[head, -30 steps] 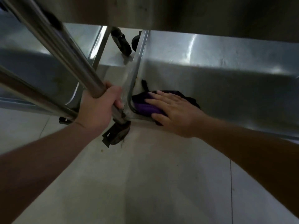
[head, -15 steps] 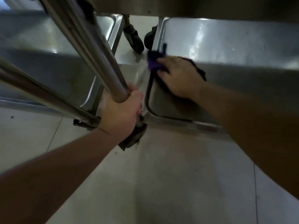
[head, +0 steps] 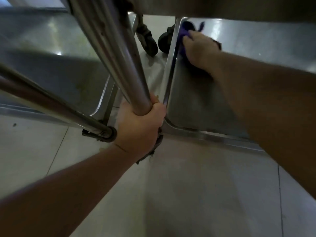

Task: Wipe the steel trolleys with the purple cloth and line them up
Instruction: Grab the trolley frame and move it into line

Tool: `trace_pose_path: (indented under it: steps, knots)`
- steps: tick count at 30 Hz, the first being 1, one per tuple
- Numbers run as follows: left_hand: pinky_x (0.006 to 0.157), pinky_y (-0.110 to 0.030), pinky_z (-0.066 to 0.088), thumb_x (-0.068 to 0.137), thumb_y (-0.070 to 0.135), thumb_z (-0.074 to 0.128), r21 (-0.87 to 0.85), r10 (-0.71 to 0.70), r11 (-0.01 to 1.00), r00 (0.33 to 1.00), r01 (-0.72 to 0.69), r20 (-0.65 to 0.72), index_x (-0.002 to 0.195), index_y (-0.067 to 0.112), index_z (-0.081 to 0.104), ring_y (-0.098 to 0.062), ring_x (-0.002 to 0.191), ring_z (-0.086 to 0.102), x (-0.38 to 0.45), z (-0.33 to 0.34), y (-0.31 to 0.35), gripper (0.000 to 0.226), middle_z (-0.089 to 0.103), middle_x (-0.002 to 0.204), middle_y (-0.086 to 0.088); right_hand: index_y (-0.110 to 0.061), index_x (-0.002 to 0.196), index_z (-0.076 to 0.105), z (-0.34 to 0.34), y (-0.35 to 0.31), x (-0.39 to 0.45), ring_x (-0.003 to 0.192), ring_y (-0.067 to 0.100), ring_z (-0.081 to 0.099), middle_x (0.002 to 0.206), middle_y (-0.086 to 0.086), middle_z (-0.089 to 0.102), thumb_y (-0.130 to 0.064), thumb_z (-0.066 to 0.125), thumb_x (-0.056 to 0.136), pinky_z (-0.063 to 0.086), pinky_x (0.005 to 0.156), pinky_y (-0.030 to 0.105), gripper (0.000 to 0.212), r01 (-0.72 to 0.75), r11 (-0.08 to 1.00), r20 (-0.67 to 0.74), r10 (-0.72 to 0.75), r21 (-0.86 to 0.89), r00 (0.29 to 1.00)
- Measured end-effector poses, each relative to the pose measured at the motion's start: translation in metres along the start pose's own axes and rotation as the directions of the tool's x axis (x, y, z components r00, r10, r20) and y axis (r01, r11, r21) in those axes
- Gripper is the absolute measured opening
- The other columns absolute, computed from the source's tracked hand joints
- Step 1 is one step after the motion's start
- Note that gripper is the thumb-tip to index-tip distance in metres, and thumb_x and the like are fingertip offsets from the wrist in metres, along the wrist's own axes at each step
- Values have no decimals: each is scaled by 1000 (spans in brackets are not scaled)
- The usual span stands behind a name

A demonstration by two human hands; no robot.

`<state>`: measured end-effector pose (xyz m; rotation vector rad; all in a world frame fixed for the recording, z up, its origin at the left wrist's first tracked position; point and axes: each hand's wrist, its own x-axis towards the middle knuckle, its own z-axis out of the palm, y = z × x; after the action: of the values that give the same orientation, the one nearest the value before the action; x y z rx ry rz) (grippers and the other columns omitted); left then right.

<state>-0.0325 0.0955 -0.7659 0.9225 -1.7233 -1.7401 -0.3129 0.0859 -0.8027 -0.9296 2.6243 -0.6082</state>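
purple cloth (head: 183, 34): deep violet, darker near-black folds | trolley shelf (head: 196, 103) under cloth: plain silver-grey steel, pale glare streaks | post (head: 119, 65) left of cloth: shiny silver | castors (head: 148, 42) left of cloth: black | floor (head: 171, 194): pale grey tiles, thin dark joints

Cloth (head: 183, 34) on right trolley's shelf (head: 196, 103)

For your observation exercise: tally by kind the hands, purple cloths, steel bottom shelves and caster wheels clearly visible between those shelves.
Hands: 2 (left hand, right hand)
Purple cloth: 1
Steel shelves: 2 (left shelf, right shelf)
Caster wheels: 2 ()
Total: 7
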Motion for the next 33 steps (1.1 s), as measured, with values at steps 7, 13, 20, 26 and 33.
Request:
trace_pose_path:
  steps: [7, 13, 20, 26, 33]
  knots:
    - [49, -26, 40, 87, -6, 62, 15, -4, 1000, 997, 6, -79, 76, -4, 52, -19, 50, 42, 1, 4, -2, 15, 41, 61, -16, -29, 164, 30, 36, -18, -87, 156, 25, 25, 171, 3, 28, -55, 26, 106, 15, 128, 42, 63, 164, 986, 59, -163, -21, 985]
    - [52, -22, 43, 79, -2, 60, -50, 28, 998, 999, -29, -24, 67, 6, 48, -13, 50, 47, -1, 4, 1, 18, 45, 58, -9, -46, 159, 33, 38, 1, -184, 158, 12, 14, 172, -15, 19, -59, 29, 104, 4, 127, 34, 57, 464, 885, 289, -434, -38, 853]
    - [51, -27, 41, 85, -3, 62, -4, 15, 1000, 999, -15, -37, 63, 10, 47, -14, 48, 44, 1, 2, -4, 30, 45, 53, -2, -42, 158, 38, 17, 37, -162, 154, 10, 23, 169, -14, 30, -59, 34, 102, 6, 121, 21, 59, 542, 834, 332, -484, -106, 809]
    - [49, -25, 44, 87, -4, 62, 24, -46, 999, 996, 48, -72, 68, 12, 50, -13, 48, 47, 3, 0, -7, 28, 48, 52, 3, -31, 164, 28, 25, 1, -73, 158, 24, 21, 173, 0, 23, -54, 27, 105, 13, 130, 45, 63, 196, 979, 140, -187, -55, 972]
    - [59, -33, 47, 72, 11, 64, -21, -22, 1000, 995, 20, -100, 60, 19, 52, -20, 52, 50, 0, 4, -3, 19, 51, 52, 0, -45, 161, 25, 34, 18, -190, 159, 12, 11, 173, -13, 16, -69, 17, 100, 3, 126, 34, 66, 480, 874, 350, -430, -69, 832]
